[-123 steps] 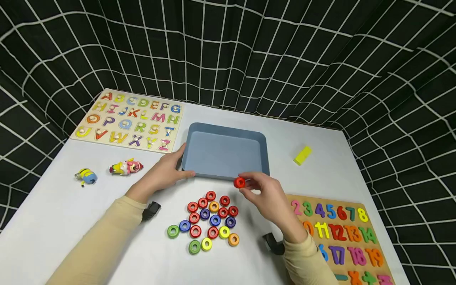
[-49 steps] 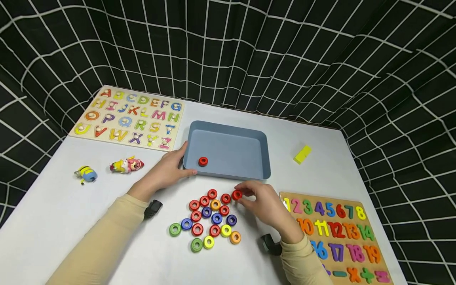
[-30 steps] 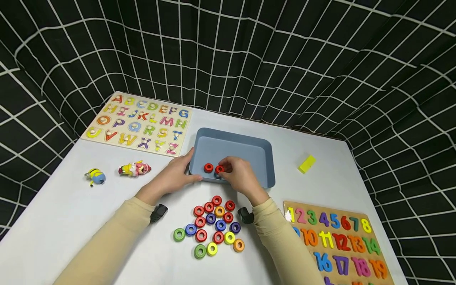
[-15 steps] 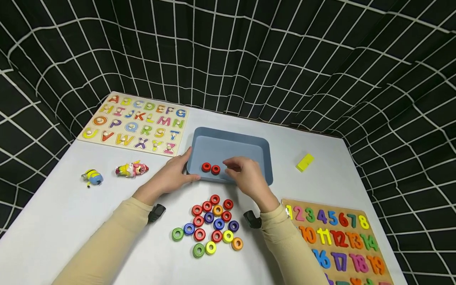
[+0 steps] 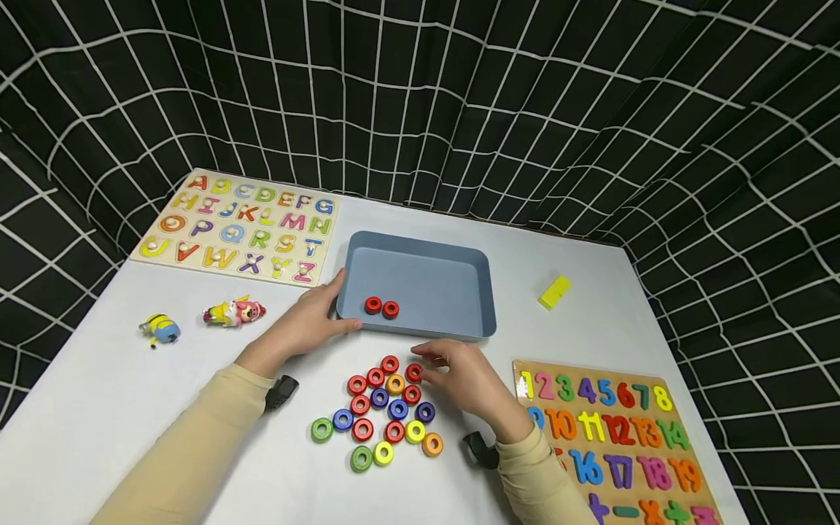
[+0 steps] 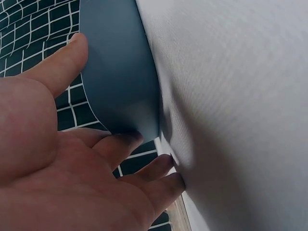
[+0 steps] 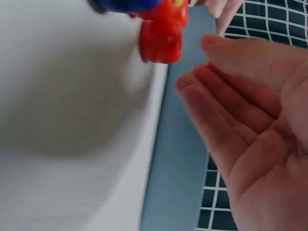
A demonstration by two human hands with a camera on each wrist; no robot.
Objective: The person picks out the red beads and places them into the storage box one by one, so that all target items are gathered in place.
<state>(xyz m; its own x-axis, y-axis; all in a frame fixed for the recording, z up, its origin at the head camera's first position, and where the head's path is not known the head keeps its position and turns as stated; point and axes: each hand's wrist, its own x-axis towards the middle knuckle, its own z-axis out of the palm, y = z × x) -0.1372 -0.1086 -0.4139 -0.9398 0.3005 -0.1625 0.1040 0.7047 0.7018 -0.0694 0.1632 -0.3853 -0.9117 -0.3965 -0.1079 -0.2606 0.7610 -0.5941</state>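
Observation:
My left hand (image 5: 307, 321) holds the front-left corner of a blue-grey tray (image 5: 420, 334), thumb along the front wall and fingers at the left side. In the left wrist view the fingertips lie against the tray wall (image 6: 120, 62). Inside the tray sit two red ring beads (image 5: 372, 305), side by side near the front-left corner. My right hand (image 5: 469, 379) is over the table in front of the tray, thumb and fingers apart. Its fingertips are right by a red ring bead (image 5: 414, 372) at the back right of the loose group. In the right wrist view a gap separates the fingertips from the red bead (image 7: 162, 41).
Several red, blue, purple, green, yellow and orange ring beads (image 5: 362, 429) lie before the tray. An alphabet board (image 5: 243, 226) is back left, a number board (image 5: 607, 430) right. Two small toy figures (image 5: 233, 311) lie left; a yellow block (image 5: 555, 292) lies right of the tray.
My right hand put two red ring beads into the tray one after the other, let go of the second, and came back toward the loose beads. My left hand stayed at the tray corner.

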